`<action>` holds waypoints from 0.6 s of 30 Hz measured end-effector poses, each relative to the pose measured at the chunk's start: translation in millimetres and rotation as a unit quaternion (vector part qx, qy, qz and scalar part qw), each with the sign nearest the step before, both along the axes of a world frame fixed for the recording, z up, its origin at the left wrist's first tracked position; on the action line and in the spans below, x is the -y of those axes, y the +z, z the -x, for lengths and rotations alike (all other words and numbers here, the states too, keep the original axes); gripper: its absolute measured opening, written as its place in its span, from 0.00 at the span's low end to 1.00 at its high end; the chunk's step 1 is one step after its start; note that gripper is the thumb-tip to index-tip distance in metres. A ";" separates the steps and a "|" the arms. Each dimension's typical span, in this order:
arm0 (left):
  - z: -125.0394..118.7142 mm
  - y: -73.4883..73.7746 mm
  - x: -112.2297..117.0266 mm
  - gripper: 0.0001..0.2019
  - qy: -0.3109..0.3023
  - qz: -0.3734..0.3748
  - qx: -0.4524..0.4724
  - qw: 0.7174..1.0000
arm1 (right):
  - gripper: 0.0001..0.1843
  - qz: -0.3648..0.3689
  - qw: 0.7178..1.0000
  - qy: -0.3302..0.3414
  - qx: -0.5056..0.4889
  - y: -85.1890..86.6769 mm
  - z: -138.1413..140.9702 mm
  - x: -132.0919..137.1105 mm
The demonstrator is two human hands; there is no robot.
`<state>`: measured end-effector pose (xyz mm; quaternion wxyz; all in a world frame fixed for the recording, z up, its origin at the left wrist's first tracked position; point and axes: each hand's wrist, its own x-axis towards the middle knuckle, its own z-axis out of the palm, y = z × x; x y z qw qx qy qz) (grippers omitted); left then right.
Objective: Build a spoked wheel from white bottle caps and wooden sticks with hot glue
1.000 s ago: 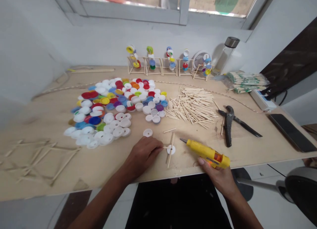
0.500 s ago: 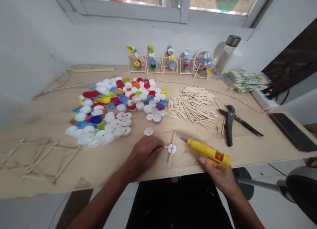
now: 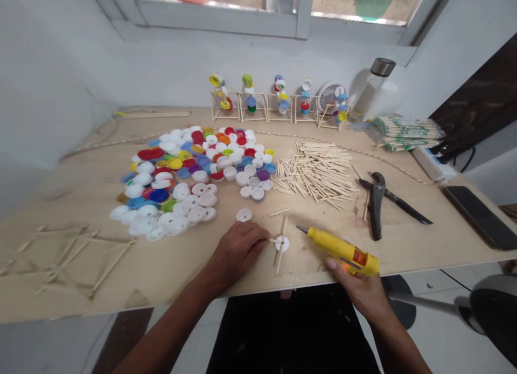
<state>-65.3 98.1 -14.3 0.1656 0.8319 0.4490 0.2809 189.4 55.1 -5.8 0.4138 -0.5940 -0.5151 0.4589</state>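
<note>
Near the front edge of the table lies a small white disc [image 3: 285, 247] with sticks across it. Two of these, a long wooden stick [image 3: 280, 262], run in line through its middle. My left hand [image 3: 241, 250] rests on the wood and pinches a short stick [image 3: 273, 240] whose far end lies on the disc. In my right hand [image 3: 355, 288] is a yellow glue gun [image 3: 337, 247], its nozzle pointing left toward the disc, apart from it. A white bottle cap with a hole [image 3: 244, 215] sits just beyond my left fingers. One loose stick [image 3: 279, 212] lies beyond the disc.
Many coloured bottle caps [image 3: 174, 163] spread over the left middle, beside a heap of cut sticks [image 3: 319, 172]. A black-handled cutter [image 3: 377, 201] and a phone [image 3: 480, 216] lie right. Stick frames [image 3: 60, 261] lie left; several cap wheels on stands [image 3: 250, 107] line the wall.
Both hands keep nearly the same pose, the left on the stick and the right around the glue gun. The whole view has shifted slightly.
</note>
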 end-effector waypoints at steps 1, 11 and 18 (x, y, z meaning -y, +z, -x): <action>-0.1 -0.5 0.1 0.09 0.001 -0.001 -0.001 1.000 | 0.11 -0.001 1.000 0.001 -0.001 0.7 0.5 -0.1; -1.8 -1.7 0.6 0.09 0.004 -0.016 -0.006 1.000 | 0.12 -0.007 1.000 -0.006 0.004 2.4 1.3 1.2; -1.5 -3.0 -0.3 0.09 -0.003 -0.015 -0.001 1.000 | 0.12 -0.001 1.000 -0.015 0.004 2.3 3.1 2.7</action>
